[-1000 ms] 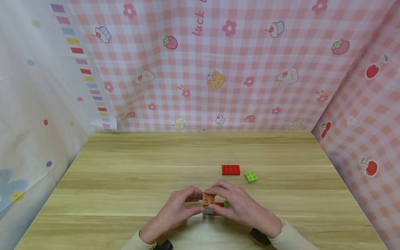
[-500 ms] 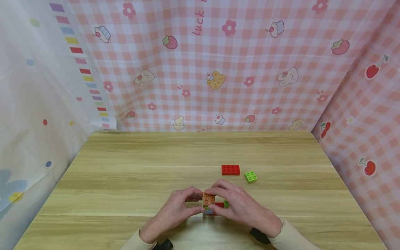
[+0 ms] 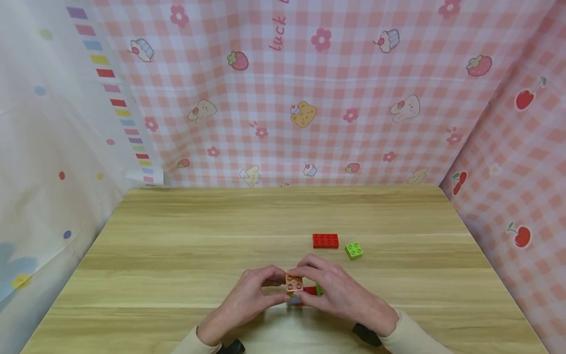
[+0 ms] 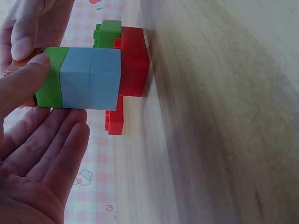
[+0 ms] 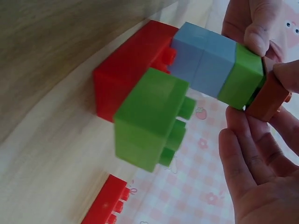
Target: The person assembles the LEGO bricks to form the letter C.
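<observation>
A tower of toy building blocks stands on the table. Its base is a red brick (image 4: 134,63), with two light blue bricks (image 5: 202,58), a green brick (image 4: 51,79) and an orange brick (image 3: 294,283) stacked on one end. Another green brick (image 5: 148,119) sits on the base's other end. My left hand (image 3: 252,295) holds the stack's upper green brick between thumb and fingers. With the thumb and fingers of my right hand (image 3: 336,290) I pinch the orange brick. In the right wrist view, it looks slightly tilted, and a dark narrow gap shows beneath it.
Beyond the hands lie a loose red brick (image 3: 325,241) and a small lime green brick (image 3: 353,250) on the wooden table (image 3: 177,236). A pink checked curtain (image 3: 265,88) hangs behind the table's far edge, and cloth hangs along both sides.
Both hands stay around the stack with hardly any movement. The orange brick's top appears at a slightly different tilt, and the head view has shifted a little.
</observation>
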Available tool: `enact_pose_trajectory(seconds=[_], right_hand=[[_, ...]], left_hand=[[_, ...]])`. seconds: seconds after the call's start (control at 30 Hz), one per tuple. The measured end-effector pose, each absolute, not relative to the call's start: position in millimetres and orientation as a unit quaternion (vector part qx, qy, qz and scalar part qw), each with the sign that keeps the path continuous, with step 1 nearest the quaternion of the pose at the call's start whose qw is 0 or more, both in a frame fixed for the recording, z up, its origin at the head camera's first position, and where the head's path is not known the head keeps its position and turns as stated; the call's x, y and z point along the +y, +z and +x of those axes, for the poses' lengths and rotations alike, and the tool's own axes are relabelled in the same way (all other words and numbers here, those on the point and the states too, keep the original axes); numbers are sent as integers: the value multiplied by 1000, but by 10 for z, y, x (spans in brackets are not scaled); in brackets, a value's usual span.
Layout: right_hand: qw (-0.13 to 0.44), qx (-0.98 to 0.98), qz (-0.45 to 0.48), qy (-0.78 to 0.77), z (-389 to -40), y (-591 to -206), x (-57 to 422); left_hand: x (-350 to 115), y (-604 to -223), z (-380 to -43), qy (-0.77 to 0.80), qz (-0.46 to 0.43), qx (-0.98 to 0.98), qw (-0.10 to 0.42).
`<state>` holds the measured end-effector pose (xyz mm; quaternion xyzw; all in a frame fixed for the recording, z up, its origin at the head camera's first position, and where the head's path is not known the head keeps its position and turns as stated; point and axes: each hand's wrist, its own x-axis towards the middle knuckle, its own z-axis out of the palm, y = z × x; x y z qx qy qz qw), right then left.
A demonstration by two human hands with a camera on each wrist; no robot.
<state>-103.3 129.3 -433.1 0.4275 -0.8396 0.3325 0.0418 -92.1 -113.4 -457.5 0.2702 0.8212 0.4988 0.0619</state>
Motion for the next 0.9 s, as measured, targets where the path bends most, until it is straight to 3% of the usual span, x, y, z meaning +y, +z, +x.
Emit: enact_pose_trajectory(seconds=[0.5,0.9], right_hand=[[-20,-840,427,334,-1089,-4304,1343],[-12,-850,423,315,-1080,-4325,1345]], left_hand=[[-1165,-4593,-932,495,283,818,71],[-1157,-4582,-931,491,279,822,73]])
